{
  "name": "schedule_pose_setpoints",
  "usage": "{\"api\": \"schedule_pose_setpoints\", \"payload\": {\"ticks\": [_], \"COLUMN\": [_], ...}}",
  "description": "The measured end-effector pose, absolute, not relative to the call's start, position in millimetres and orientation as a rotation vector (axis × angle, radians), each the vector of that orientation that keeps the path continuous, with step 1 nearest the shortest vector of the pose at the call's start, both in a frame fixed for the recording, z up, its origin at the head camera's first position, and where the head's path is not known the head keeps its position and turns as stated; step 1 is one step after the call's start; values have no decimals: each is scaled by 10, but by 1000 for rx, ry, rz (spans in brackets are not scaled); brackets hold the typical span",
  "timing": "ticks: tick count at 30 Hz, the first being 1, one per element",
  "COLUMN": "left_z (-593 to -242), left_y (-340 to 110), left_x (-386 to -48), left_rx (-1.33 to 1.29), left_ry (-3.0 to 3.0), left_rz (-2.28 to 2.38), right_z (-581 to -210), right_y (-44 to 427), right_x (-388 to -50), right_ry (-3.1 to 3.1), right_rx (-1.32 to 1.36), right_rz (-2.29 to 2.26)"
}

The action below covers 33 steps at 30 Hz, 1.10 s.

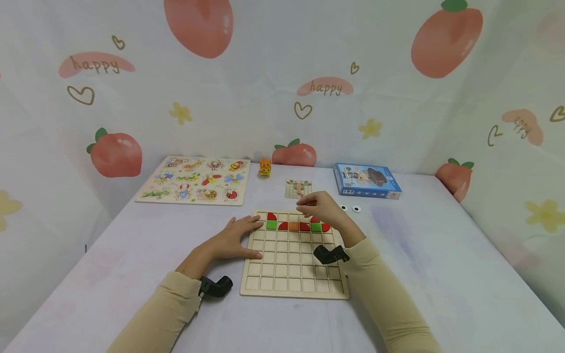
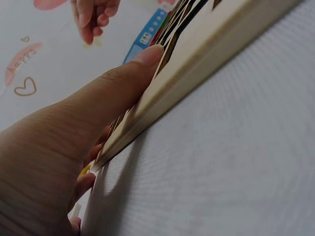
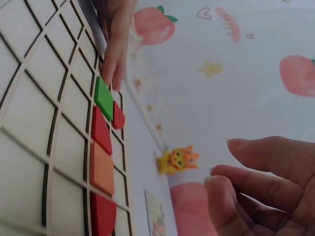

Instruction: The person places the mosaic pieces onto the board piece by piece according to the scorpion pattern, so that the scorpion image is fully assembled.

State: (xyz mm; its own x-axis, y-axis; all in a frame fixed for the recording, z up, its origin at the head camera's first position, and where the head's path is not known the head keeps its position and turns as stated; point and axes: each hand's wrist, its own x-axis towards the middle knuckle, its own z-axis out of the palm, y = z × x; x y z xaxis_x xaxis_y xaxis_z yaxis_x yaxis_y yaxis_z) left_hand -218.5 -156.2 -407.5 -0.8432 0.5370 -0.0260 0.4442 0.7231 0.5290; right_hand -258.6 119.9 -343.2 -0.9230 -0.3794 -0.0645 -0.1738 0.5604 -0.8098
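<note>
grid board (image 1: 281, 269), left fingers (image 1: 251, 227) at edge

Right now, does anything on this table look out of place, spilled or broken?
Nothing looks spilled or broken. The only slightly odd thing: two black-and-white discs lie loose on the table, in front of the blue box, while the coloured tiles sit on the board. They may simply be set aside.
</note>
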Motion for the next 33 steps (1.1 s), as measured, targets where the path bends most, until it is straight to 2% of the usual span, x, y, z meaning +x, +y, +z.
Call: {"api": "schedule_pose_setpoints", "payload": {"ticks": [19, 33], "left_z": [-4099, -4107], "left_y": [-1551, -1556], "left_x": [-2217, -2216], "left_rx": [788, 795], "left_ry": [2748, 2745], "left_rz": [768, 800], "right_z": [-3497, -3548], "right_y": [2012, 2303], "right_x": [-2234, -1999], "right_ry": [2673, 2685], "right_rx": [-396, -406], "right_rz": [-1238, -1087]}}
